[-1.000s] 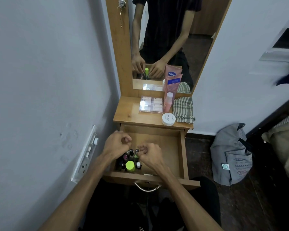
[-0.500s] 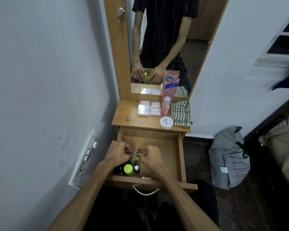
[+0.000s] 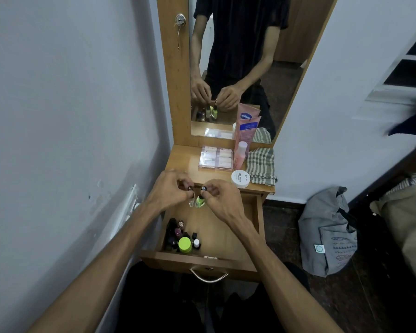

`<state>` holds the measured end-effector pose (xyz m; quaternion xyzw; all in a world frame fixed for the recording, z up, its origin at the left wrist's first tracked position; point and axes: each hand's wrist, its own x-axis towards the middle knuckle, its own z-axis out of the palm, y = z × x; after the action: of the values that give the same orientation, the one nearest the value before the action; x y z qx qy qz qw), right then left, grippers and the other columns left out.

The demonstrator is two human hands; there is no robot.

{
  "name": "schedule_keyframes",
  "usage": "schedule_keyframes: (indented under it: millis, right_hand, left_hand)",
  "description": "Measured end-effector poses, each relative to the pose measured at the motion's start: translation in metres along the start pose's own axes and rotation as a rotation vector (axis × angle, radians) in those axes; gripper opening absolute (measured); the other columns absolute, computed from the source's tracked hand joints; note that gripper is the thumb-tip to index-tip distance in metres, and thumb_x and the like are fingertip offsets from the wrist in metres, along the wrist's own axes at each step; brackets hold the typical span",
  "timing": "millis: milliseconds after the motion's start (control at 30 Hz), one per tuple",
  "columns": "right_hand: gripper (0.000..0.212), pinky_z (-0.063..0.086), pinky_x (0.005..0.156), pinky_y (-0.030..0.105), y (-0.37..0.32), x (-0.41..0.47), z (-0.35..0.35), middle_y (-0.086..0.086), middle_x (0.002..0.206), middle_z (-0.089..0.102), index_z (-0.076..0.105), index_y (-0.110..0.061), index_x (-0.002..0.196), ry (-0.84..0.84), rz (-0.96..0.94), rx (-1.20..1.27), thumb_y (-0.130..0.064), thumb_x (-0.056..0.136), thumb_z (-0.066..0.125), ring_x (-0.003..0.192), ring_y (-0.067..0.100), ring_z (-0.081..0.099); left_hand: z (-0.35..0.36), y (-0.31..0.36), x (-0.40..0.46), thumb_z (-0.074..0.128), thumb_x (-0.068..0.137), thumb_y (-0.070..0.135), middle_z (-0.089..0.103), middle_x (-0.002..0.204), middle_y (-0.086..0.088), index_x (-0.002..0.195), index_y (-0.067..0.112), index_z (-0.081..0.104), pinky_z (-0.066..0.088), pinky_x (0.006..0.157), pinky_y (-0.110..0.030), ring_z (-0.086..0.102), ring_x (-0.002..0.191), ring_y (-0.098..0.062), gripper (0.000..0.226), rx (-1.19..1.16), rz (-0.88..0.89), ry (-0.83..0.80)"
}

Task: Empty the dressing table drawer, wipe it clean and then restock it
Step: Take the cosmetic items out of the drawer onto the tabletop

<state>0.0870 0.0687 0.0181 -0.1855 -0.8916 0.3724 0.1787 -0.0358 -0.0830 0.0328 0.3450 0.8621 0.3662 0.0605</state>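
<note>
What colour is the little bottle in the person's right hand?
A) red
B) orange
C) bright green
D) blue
C: the right hand pinches a small bright green bottle by its dark cap, lifted above the open drawer, next to a clear bottle held by the left hand.

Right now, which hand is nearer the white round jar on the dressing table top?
Right. The right hand is just left of and below the white round jar, above the open drawer. The left hand is farther left, beyond the right hand.
</note>
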Motion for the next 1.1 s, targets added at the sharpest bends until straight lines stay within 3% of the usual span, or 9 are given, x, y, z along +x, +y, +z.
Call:
schedule_keyframes:
  millis: [67,433,567,733,867,1100]
  right_hand:
    - [0.013,0.059,0.071,0.039,-0.01,0.012,-0.004,-0.009,0.082,0.074,0.078,-0.022,0.092,0.024,-0.036,0.013,-0.029,0.083,0.072,0.072,0.006,0.066]
    - [0.016,0.056,0.073,0.035,-0.043,0.09,0.003,-0.01,0.087,0.074,0.077,-0.025,0.097,-0.014,-0.083,-0.045,-0.027,0.086,0.065,0.075,0.012,0.066]
    - [0.019,0.056,0.072,0.034,-0.042,0.118,0.009,-0.009,0.086,0.074,0.077,-0.025,0.098,0.004,-0.071,-0.101,-0.024,0.084,0.065,0.079,0.015,0.067]
    - [0.02,0.056,0.077,0.033,-0.03,0.152,0.014,-0.004,0.09,0.077,0.078,-0.023,0.101,-0.008,0.004,-0.131,-0.017,0.085,0.068,0.086,0.019,0.07]
    - [0.02,0.051,0.073,0.03,-0.019,0.172,0.018,-0.003,0.089,0.077,0.077,-0.022,0.103,-0.017,0.031,-0.168,-0.017,0.086,0.067,0.088,0.022,0.071]
    - [0.024,0.057,0.082,0.039,-0.011,0.192,0.024,-0.002,0.098,0.078,0.076,-0.022,0.11,-0.001,0.017,-0.168,-0.018,0.089,0.065,0.095,0.024,0.07]
  left_hand:
    - [-0.012,0.004,0.012,0.079,0.059,0.027,0.065,0.069,0.022,0.078,0.033,0.078,0.039,0.06,-0.019,0.054,0.078,0.007,0.019,0.018,0.008,0.019]
    - [-0.049,0.013,0.083,0.079,0.069,0.013,0.07,0.079,0.009,0.088,0.021,0.082,0.029,0.064,-0.006,0.046,0.074,-0.002,0.021,0.154,0.079,0.049]
    - [-0.047,0.005,0.105,0.079,0.073,0.016,0.072,0.084,0.007,0.092,0.022,0.082,0.034,0.067,-0.015,0.05,0.082,-0.009,0.019,0.171,0.056,0.054]
    - [-0.033,-0.001,0.131,0.08,0.074,0.014,0.072,0.088,0.002,0.096,0.019,0.081,0.052,0.08,-0.033,0.056,0.09,-0.016,0.024,0.192,0.029,0.062]
    - [-0.019,-0.009,0.148,0.08,0.075,0.015,0.073,0.092,0.002,0.101,0.019,0.081,0.049,0.077,-0.029,0.054,0.088,-0.014,0.026,0.231,0.024,0.076]
    - [-0.011,-0.013,0.173,0.08,0.077,0.013,0.072,0.085,0.002,0.101,0.017,0.08,0.039,0.072,-0.026,0.051,0.083,-0.016,0.024,0.199,0.051,0.133]
